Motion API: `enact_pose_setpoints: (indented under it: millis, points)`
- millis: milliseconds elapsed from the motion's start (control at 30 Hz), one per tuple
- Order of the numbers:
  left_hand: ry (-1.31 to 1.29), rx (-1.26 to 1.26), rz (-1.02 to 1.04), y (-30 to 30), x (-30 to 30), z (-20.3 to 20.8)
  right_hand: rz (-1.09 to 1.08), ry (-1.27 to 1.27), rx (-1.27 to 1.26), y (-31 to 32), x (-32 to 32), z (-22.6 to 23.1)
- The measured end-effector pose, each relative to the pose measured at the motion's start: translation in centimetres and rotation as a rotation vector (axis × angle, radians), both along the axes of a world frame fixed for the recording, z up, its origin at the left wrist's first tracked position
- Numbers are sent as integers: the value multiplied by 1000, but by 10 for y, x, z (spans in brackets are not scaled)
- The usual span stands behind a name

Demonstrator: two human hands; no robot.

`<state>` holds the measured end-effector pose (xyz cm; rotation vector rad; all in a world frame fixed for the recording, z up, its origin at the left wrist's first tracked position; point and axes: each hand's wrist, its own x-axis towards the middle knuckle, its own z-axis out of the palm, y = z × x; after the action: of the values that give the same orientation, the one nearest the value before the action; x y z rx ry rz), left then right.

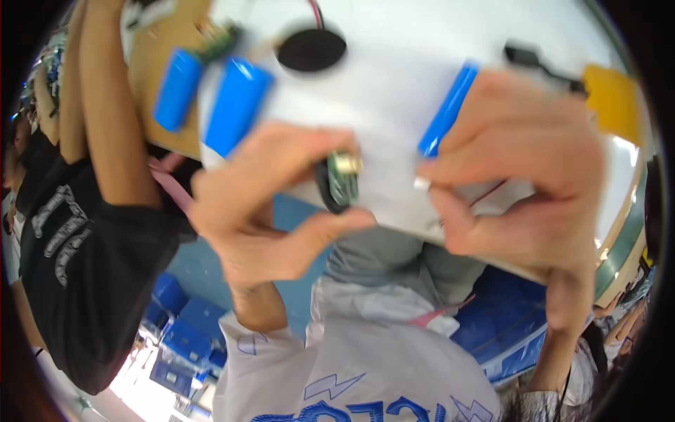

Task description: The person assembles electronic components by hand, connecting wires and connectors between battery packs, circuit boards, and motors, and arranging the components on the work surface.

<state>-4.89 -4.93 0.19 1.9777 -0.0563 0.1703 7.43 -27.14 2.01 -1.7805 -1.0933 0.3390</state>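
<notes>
Between thumb and forefinger, my left hand (246,211) grips a small green circuit board (343,184) with a pale connector at its top and a black rounded part along one side. My right hand (524,155) pinches a tiny white plug (422,183). A thin dark red wire (489,193) runs below its fingers. The two hands are apart, above the white table's near edge. A slim blue battery pack (448,109) shows just beyond the right fingers; whether they touch it I cannot tell. Another blue battery pack (238,105) lies past my left hand. Motion blurs both hands.
A third blue pack (177,91) and a green board (219,41) lie on a brown surface at left. The white table (394,42) has a black round piece (311,49), a black cable (538,62) and a yellow block (612,104). A person in black (98,281) is close at left.
</notes>
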Motion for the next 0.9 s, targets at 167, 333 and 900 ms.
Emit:
enact_pose_setpoints:
  millis: [167, 333, 900]
  points:
    - [73, -76, 18, -7, 5, -12, -64, 55, -32, -5, -1, -8]
    - [-23, 18, 48, -5, -13, -6, 18, 4, 50, -8, -4, 4]
    - [-299, 351, 337, -32, 4, -16, -275, -643, 379, -4, -4, -2]
